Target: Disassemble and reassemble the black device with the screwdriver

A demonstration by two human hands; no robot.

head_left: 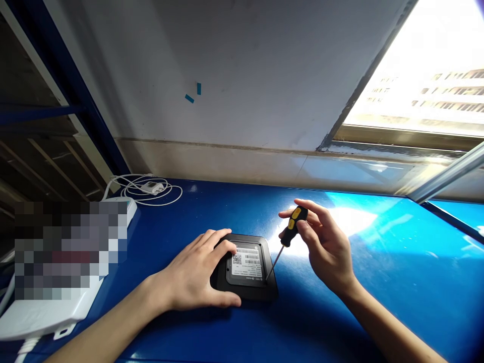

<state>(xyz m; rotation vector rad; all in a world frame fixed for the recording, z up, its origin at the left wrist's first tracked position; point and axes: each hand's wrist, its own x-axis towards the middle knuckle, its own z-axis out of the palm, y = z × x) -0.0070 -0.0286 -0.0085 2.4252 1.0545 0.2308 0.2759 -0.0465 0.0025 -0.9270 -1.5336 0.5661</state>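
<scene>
A flat black square device lies on the blue table with its label side up. Its white label carries a QR code and barcodes. My left hand grips the device from the left, fingers over the far edge and label corner, thumb along the near edge. Between the fingers and thumb of my right hand is a screwdriver with a black and yellow handle. The screwdriver is tilted, its tip at the near right corner of the device's inner panel. Whether a screw sits under the tip is too small to tell.
On the left stands a white power strip, partly pixelated. Behind it a white cable with a plug adapter lies coiled on the blue table. A wall closes off the back, and a metal bar slants at the right by the window.
</scene>
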